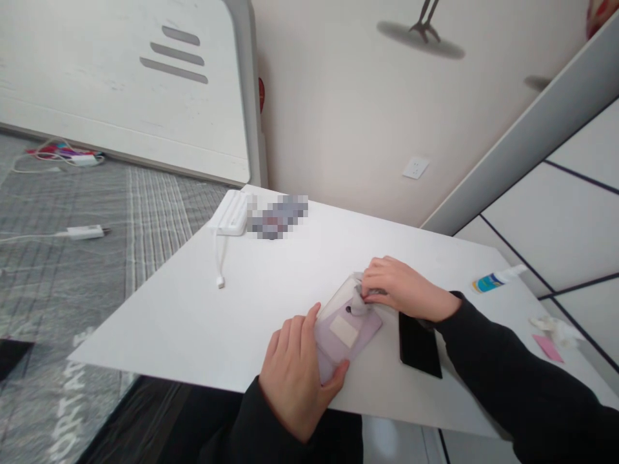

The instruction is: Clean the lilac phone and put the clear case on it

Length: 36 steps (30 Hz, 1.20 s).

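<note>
Dark phone (420, 345), probably, beside the right hand (409, 290).

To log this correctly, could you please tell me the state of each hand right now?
Left hand: closed, holding a lilac phone case.
Right hand: fingers closed, pinching a grey cloth on the case.

Left hand (294, 380) on case (338, 341), right hand (403, 289) on cloth (358, 293)

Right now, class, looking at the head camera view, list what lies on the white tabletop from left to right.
White power bank → blurred object → lilac phone case → black phone → blue-labelled bottle → pink paper slip
</note>
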Each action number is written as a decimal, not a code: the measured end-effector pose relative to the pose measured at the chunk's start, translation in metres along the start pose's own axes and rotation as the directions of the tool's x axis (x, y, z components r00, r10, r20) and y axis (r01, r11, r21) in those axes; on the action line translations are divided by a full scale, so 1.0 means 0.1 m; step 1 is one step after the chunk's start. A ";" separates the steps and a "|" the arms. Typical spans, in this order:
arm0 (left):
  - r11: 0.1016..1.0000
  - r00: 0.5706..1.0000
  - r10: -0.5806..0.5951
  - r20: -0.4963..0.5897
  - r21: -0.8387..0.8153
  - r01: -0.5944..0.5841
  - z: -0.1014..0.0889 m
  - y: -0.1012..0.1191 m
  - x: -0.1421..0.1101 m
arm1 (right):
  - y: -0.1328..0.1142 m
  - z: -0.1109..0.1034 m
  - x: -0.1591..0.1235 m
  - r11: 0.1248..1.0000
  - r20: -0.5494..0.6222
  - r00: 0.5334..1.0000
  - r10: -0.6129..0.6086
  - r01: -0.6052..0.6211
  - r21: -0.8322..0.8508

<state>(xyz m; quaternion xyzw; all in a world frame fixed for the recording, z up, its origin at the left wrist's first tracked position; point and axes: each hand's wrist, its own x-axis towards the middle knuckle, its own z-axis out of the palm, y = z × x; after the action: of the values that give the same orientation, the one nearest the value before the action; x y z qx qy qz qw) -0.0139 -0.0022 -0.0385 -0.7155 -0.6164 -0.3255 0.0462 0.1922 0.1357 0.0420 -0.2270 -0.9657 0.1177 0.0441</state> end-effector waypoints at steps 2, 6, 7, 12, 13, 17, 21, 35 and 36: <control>1.000 1.000 0.007 -0.003 -0.006 -0.008 0.00 0.00 0.00 | -0.02 -0.03 0.04 0.999 0.055 0.997 -0.053 0.054 0.000; 0.999 1.000 0.028 -0.011 -0.017 -0.028 0.01 -0.02 0.00 | -0.06 -0.08 0.12 0.991 0.146 0.980 -0.137 0.136 0.011; 0.999 1.000 0.029 -0.010 -0.019 -0.029 0.01 -0.02 0.01 | -0.03 -0.12 0.13 0.993 0.147 0.982 -0.119 0.121 -0.003; 0.999 0.999 0.037 -0.008 -0.025 -0.037 0.01 -0.02 0.02 | 0.02 -0.18 0.11 0.998 0.139 0.988 -0.061 0.065 -0.020; 0.999 0.999 0.039 -0.010 -0.027 -0.039 0.01 -0.02 0.02 | -0.01 -0.16 0.11 0.997 0.153 0.985 -0.082 0.082 0.005; 0.998 0.999 0.049 -0.010 -0.035 -0.049 0.00 -0.03 0.01 | 0.01 -0.11 0.10 0.995 0.154 0.984 -0.089 0.081 0.058; 0.998 0.999 0.054 0.005 -0.036 -0.054 -0.01 -0.02 0.01 | 0.03 -0.07 0.06 0.999 0.019 0.999 0.043 -0.044 0.017; 0.996 0.996 0.085 0.005 -0.031 -0.085 -0.02 -0.01 0.03 | -0.28 0.39 0.13 0.996 -0.164 0.984 0.064 -0.054 0.067; 0.996 0.996 0.088 0.004 -0.032 -0.088 -0.02 -0.02 0.03 | -0.28 0.40 0.13 0.997 -0.162 0.985 0.054 -0.044 0.061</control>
<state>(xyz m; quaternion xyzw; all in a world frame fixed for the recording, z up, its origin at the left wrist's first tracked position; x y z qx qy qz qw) -0.0160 -0.0004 -0.0362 -0.7434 -0.5794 -0.3309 0.0476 0.1632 0.1091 0.0110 -0.2582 -0.9493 0.1272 0.1267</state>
